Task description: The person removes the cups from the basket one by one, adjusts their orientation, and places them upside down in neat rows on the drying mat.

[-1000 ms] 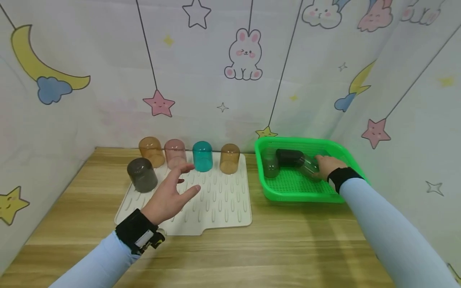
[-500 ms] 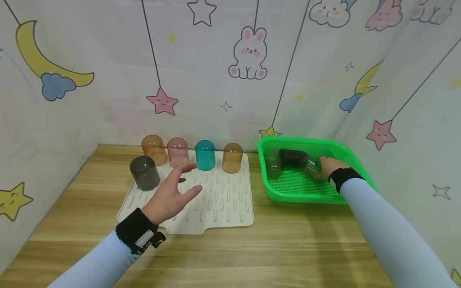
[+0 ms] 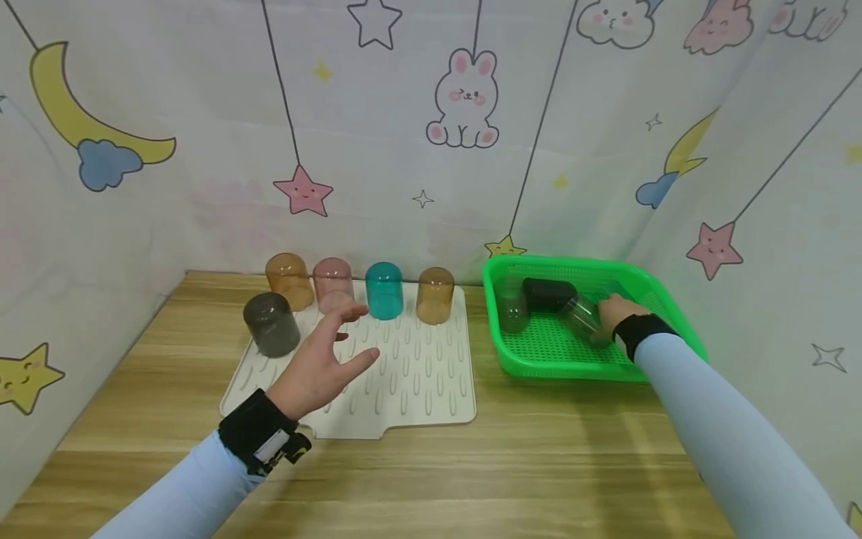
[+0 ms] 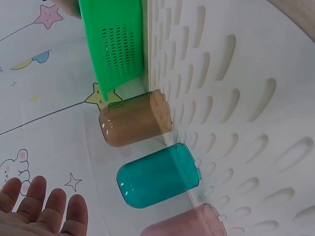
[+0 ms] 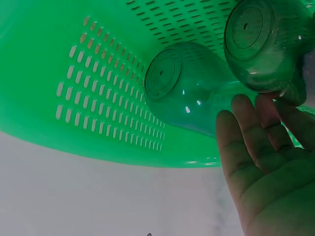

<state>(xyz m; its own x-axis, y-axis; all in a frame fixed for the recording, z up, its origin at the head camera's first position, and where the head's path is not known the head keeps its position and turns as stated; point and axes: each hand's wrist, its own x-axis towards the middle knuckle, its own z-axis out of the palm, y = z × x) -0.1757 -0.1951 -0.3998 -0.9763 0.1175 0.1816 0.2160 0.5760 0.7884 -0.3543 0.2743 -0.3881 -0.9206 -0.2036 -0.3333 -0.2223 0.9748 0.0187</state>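
My left hand (image 3: 319, 367) hovers over the white ribbed drying mat (image 3: 404, 374) with fingers spread and nothing in it. Upside down at the mat's back and left stand a grey cup (image 3: 271, 324), an orange cup (image 3: 289, 281), a pink cup (image 3: 333, 286), a teal cup (image 3: 384, 290) and an amber cup (image 3: 435, 296). Inside the green basket (image 3: 572, 370), my right hand (image 3: 621, 311) reaches down beside a clear cup (image 3: 581, 314) lying on its side. In the right wrist view its fingers (image 5: 246, 132) look nearly straight, close to the clear cup; contact is unclear. A bluish cup (image 5: 187, 86) lies nearby.
A black cup (image 3: 548, 295) and another see-through cup (image 3: 513, 311) also lie in the basket. Basket and mat rest on a wooden table (image 3: 471, 479). A white patterned curtain (image 3: 377, 150) closes off the back and sides.
The head view has shifted slightly. My right hand has moved a little to the right beside the clear cup; my left hand keeps its pose over the mat.
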